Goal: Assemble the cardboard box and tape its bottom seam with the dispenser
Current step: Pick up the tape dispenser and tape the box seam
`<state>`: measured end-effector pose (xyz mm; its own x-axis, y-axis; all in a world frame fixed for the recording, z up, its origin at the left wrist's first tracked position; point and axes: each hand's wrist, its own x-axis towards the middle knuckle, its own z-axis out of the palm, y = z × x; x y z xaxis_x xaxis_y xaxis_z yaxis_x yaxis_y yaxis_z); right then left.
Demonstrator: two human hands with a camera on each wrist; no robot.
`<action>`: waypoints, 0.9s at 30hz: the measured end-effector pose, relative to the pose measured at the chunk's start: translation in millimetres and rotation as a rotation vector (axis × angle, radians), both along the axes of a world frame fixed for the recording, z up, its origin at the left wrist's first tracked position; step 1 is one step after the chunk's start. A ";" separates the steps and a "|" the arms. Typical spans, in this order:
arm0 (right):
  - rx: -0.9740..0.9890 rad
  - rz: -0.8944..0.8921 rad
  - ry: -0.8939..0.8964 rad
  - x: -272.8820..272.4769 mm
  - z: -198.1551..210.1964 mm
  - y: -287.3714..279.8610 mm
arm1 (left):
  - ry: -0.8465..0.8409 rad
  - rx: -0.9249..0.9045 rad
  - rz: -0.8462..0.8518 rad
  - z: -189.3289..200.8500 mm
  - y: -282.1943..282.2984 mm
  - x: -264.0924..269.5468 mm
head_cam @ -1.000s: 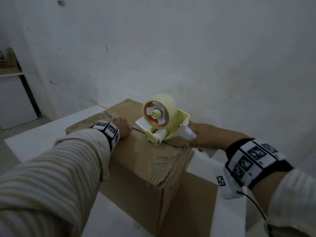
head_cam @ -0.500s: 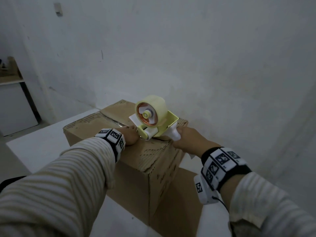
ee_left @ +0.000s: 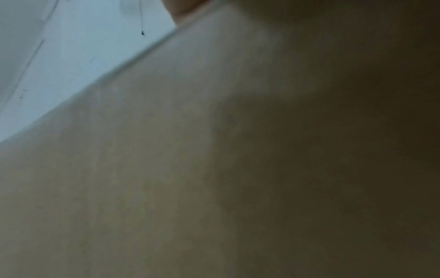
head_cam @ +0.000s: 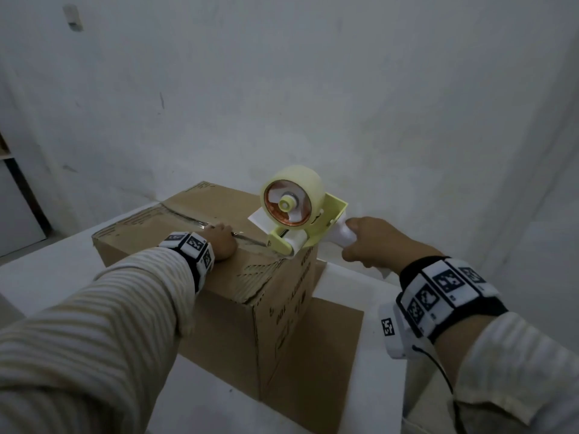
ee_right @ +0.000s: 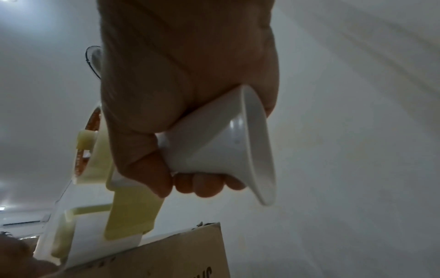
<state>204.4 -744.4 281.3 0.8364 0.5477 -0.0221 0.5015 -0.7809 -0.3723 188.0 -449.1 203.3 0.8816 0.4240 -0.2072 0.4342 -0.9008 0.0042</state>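
We grip the white handle of the yellow tape dispenser (head_cam: 300, 219) in our right hand (head_cam: 376, 242), its roller at the near edge of the cardboard box (head_cam: 219, 296). Our left hand (head_cam: 221, 242) presses flat on the box top beside the seam (head_cam: 200, 222).

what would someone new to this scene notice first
The pale yellow plastic tape dispenser with its big roll stands out most, tipped down at the near right edge of the brown cardboard box, gripped by its white handle in the right hand. Next comes the left hand, resting on the box top beside the glossy strip of tape along the centre seam. A flat piece of cardboard lies on the white table against the box.
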 end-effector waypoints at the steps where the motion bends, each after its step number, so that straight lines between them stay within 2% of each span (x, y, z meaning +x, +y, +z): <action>1: -0.012 0.004 -0.014 -1.1 -0.6 1.4 | -0.012 -0.014 -0.017 1.1 -7.9 -1.5; 5: -0.046 0.014 -0.048 -4.4 -4.8 8.3 | 0.067 -0.319 -0.184 18.9 -54.1 -12.9; 6: -0.054 0.008 -0.061 -4.6 -6.8 9.2 | 0.075 -0.348 -0.195 21.3 -60.4 -14.3; 13: -0.001 -0.039 -0.079 -6.0 -20.7 3.9 | 0.091 -0.101 -0.192 10.1 -81.0 -15.4; 23: -0.008 -0.095 -0.045 -10.1 -24.6 -30.1 | 0.134 -0.017 -0.188 13.8 -84.0 -13.8; 27: -0.016 -0.093 -0.048 -13.4 -31.2 -26.5 | 0.139 -0.047 -0.207 14.6 -80.7 -17.6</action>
